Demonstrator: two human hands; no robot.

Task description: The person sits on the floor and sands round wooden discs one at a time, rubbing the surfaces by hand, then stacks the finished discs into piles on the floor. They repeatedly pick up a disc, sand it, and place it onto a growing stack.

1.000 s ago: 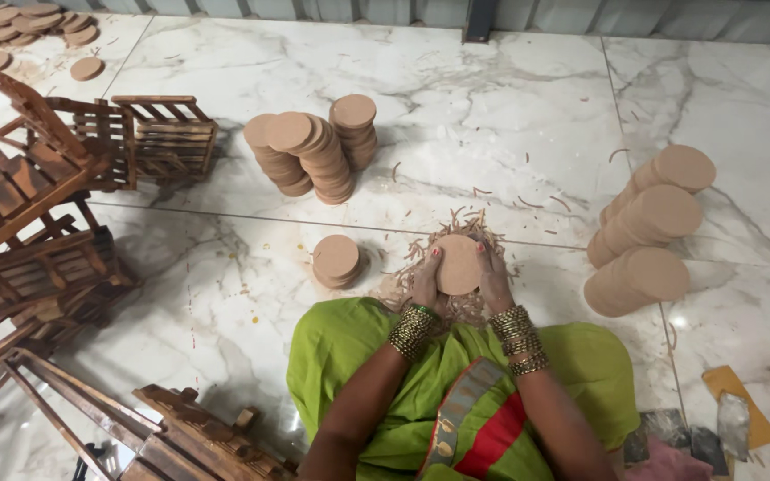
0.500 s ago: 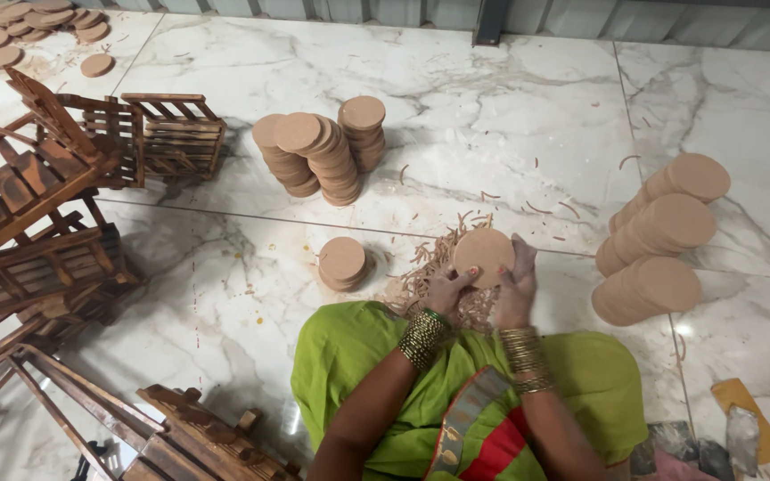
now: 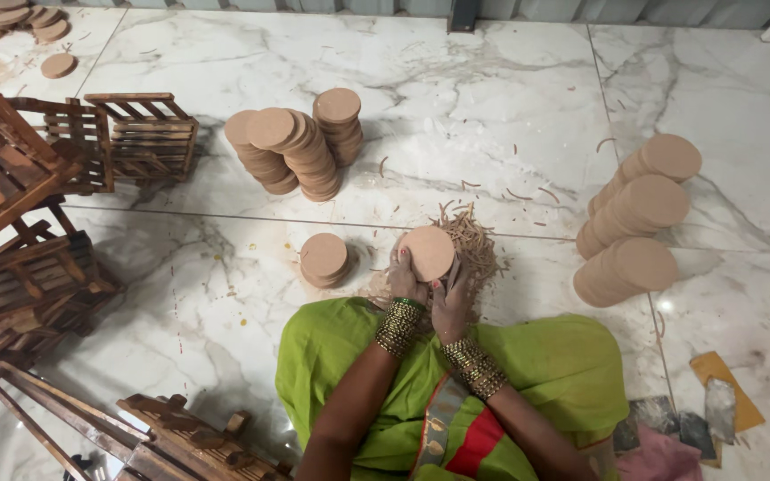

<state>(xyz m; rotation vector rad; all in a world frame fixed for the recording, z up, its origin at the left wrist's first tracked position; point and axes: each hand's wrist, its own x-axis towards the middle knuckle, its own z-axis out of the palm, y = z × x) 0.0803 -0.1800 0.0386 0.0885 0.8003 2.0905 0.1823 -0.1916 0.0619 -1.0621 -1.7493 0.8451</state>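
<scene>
Since the earlier frames the round brown disc (image 3: 427,252) is sitting further left and closer to the person's knees, and both hands are drawing in together beneath it. The left hand (image 3: 405,278) is curling around the disc's lower left edge, fingers closed on the rim; the right hand (image 3: 449,303) is closing just below and to the right of it, apparently gripping a thin tool or strip against the edge (too small to tell which). The disc is being held just above the floor, over a heap of pale shavings (image 3: 474,245).

To do this well, the left hand is best keeping the disc steady by its rim and turning it a little at a time, while the right is working the edge away from the fingers and letting the trimmings fall onto the heap.

A short stack of discs (image 3: 323,258) is lying just to the left on the white marble floor (image 3: 492,98). Taller leaning stacks (image 3: 296,151) are standing further off, three toppled rolls of discs (image 3: 639,218) are lying to the right, and wooden crates (image 3: 140,138) are piling up along the left.
</scene>
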